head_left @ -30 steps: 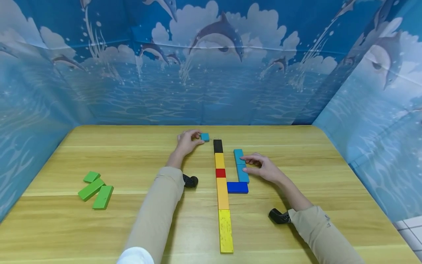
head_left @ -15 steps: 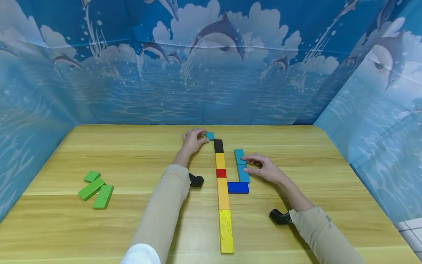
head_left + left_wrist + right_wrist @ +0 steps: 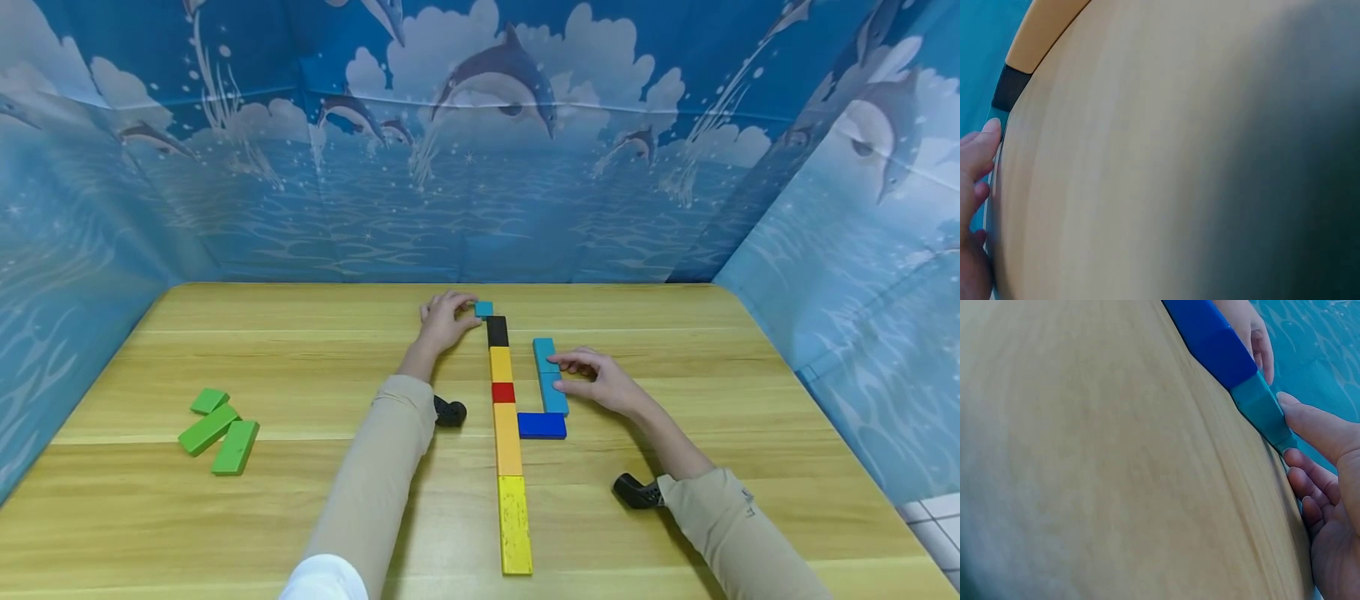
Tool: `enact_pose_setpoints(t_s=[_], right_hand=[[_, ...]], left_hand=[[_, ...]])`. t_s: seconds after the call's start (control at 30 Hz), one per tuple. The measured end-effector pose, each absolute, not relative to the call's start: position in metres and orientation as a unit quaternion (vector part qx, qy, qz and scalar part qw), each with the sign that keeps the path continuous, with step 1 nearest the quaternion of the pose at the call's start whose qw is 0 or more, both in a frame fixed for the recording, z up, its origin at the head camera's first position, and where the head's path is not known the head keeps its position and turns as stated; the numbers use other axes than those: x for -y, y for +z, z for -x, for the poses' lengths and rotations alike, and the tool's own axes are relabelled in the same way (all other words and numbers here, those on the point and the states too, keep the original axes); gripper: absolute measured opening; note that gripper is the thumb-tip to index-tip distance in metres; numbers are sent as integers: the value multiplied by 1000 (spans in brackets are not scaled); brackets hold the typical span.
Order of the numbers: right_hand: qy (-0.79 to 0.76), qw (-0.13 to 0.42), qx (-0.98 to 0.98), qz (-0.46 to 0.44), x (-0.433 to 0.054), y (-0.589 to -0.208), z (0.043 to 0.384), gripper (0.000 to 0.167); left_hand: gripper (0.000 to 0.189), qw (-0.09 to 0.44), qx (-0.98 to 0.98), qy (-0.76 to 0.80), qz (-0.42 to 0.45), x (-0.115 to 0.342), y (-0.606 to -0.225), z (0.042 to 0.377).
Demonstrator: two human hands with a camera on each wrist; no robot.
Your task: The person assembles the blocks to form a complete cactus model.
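My left hand (image 3: 444, 323) pinches a small light blue block (image 3: 483, 309) at its left side, thumb on the near edge. The block sits right at the far end of the black block (image 3: 497, 332), which heads a straight column of blocks. My right hand (image 3: 604, 382) rests its index fingertip at the far light blue block (image 3: 543, 355) and its thumb at the near light blue block (image 3: 553, 393); these two lie end to end. In the right wrist view the thumb (image 3: 1316, 425) touches the light blue side. A dark blue block (image 3: 542, 426) lies crosswise below them.
Below the black block, the column continues with an orange block (image 3: 500, 364), a red block (image 3: 503, 392), a longer orange block (image 3: 507, 439) and a yellow block (image 3: 514, 525). Three green blocks (image 3: 209, 429) lie at the left. A dolphin-printed curtain (image 3: 465, 208) borders the wooden table (image 3: 150, 517).
My left hand has moved the small light blue block to the right, up to the far end of the black block. The right hand stays at the light blue pair.
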State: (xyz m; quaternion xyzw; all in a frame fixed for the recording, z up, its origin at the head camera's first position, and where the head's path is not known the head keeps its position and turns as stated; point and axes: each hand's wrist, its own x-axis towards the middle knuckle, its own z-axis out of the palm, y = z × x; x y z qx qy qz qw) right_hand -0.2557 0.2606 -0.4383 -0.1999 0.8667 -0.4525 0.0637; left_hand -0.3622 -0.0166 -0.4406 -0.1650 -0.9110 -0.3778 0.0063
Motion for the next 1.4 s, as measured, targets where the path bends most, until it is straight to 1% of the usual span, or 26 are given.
enact_pose_setpoints(t_s=[0.23,0.47,0.8,1.4], right_hand=[[-454,61,-866,202,-260,-437,255,40],[-454,60,-865,205,-260,-437,255,39],[-454,57,-866,203,-260,-438,254,40],[-460,62,-863,201,-260,-439,255,40]], left_hand=[[43,3,893,-408,189,20,-441,359],[44,-12,900,-385,206,19,-438,355],[53,-11,908,-356,222,15,-440,355],[50,-6,915,-329,235,9,-441,355]])
